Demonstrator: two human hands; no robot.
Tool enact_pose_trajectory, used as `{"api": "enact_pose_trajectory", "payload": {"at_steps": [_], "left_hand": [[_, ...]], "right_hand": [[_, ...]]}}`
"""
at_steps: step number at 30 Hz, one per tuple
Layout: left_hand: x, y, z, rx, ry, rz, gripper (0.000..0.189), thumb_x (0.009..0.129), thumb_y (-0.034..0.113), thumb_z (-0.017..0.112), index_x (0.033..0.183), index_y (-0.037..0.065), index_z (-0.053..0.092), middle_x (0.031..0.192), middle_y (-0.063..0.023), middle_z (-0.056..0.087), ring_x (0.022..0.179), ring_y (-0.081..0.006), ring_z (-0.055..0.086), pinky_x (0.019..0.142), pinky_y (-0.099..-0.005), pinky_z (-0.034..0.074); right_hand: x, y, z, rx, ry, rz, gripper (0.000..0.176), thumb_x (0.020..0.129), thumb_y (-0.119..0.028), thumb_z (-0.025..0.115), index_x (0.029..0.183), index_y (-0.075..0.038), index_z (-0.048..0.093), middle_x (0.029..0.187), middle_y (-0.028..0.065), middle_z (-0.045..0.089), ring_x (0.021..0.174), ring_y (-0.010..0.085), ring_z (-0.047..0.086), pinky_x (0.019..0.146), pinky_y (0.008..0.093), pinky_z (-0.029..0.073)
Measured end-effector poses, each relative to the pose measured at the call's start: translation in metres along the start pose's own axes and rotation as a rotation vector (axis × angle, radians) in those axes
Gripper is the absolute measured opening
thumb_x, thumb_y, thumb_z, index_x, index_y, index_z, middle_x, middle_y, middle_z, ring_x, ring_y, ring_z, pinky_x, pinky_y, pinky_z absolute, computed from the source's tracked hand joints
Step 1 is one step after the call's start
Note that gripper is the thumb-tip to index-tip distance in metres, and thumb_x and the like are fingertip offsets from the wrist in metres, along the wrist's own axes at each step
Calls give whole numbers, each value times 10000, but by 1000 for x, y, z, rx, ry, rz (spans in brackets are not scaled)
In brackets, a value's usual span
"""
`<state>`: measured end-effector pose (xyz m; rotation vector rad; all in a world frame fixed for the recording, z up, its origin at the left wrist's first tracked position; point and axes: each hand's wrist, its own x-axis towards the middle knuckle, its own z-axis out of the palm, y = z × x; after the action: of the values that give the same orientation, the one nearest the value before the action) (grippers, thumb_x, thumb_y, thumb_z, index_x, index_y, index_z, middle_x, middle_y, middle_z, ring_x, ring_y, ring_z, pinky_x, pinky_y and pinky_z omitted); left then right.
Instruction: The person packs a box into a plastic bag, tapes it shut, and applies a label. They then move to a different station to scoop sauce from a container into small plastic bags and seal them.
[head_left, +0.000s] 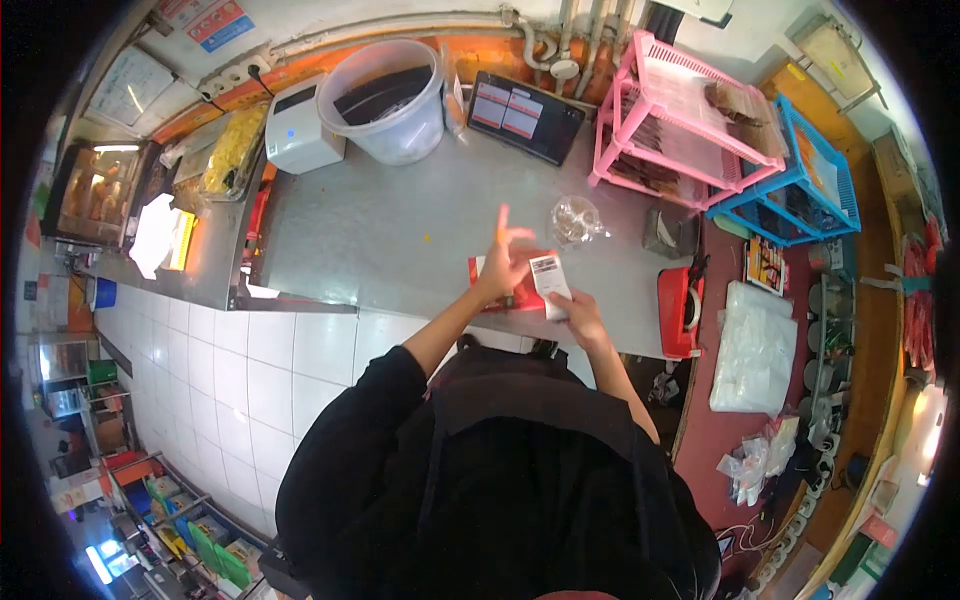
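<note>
Head view: right fingers grip a printed slip above the desk; left fingers, spread wide, are beside it, near red paper.

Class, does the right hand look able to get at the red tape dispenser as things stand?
Probably yes: bare tabletop lies between the right hand and the red tape dispenser, though that hand's printed white slip may need setting down first.

R hand at ctr of frame holds printed white slip; L hand, index finger extended, adjacent. Tablet on surface, upper ctr.
</note>
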<state>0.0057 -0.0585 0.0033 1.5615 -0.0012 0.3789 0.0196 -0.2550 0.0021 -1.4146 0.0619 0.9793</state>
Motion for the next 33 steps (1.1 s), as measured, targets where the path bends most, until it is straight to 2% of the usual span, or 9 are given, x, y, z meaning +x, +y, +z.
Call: {"api": "enact_pose_trajectory", "payload": {"at_steps": [2, 3, 7, 12, 18, 21, 28, 30, 33], "left_hand": [[-14, -14, -1, 156, 206, 39, 749, 782, -26, 564, 1422, 26, 176, 1152, -145, 532, 1002, -246, 575, 838, -342, 467], [-19, -16, -2, 444, 89, 123, 693, 799, 38, 562, 1406, 32, 227, 1227, -165, 484, 1083, -292, 518, 903, -395, 420], [-52, -17, 12, 964, -413, 284, 562, 850, 229, 523, 1354, 49, 351, 1387, -173, 358, 1269, -364, 347, 1039, -523, 254], [-55, -17, 12, 1113, -414, 242, 589, 843, 306, 537, 1356, 76, 362, 1429, -143, 313, 1330, -330, 266, 1045, -562, 210], [-53, -12, 9, 960, -373, 242, 607, 802, 328, 604, 1331, 100, 412, 1422, -136, 323, 1322, -324, 279, 1045, -555, 212], [-47, -15, 7, 891, -377, 200, 643, 773, 327, 645, 1330, 104, 414, 1415, -127, 337, 1324, -316, 279, 1047, -553, 201], [-43, -12, 4, 626, -425, -99, 1012, 709, 258, 734, 1454, 116, 63, 1311, -21, 513, 1352, -279, 254, 1098, -496, 119], [-36, -12, -2, 595, -458, -62, 1057, 694, 240, 742, 1452, 107, 16, 1279, -9, 541, 1332, -258, 297, 1091, -508, 135], [-17, -15, -10, 546, -521, -36, 1124, 666, 185, 745, 1447, 101, -59, 1229, 14, 581, 1301, -255, 349, 1092, -494, 158]], "right_hand": [[16, 20, 2, -329, 212, -113, 431, 829, -226, 635, 1168, -9, 479, 928, 148, 635, 842, 237, 641, 684, 347, 505], [20, 23, 4, -665, 425, -247, 439, 811, -251, 651, 1142, -23, 472, 913, 177, 636, 842, 262, 648, 665, 355, 507], [-5, -13, 38, -558, 464, 4, 501, 766, -346, 697, 1103, -55, 468, 857, 201, 625, 797, 255, 653, 623, 388, 523], [-24, -15, 5, -1128, 591, 84, 584, 755, -479, 640, 1164, -97, 476, 974, 170, 636, 937, 315, 621, 805, 430, 480], [-114, -4, -119, -1365, 1592, 42, 539, 795, -413, 604, 1238, -120, 510, 1192, 139, 536, 1123, 363, 453, 847, 534, 401], [-132, 30, -194, -1028, 1209, -29, 444, 812, -419, 585, 1113, -94, 611, 1036, 189, 620, 1034, 381, 514, 856, 468, 420], [-122, 23, -206, -1201, 1239, 12, 315, 813, -332, 617, 969, -67, 685, 875, 128, 667, 798, 284, 623, 728, 389, 462], [-111, 39, -240, -720, 949, -209, 277, 809, -294, 642, 942, -58, 695, 745, 93, 670, 688, 210, 619, 636, 339, 457], [-106, 46, -270, -524, 798, -118, 242, 801, -251, 661, 889, -29, 703, 691, 58, 661, 614, 142, 590, 605, 290, 438]]}}
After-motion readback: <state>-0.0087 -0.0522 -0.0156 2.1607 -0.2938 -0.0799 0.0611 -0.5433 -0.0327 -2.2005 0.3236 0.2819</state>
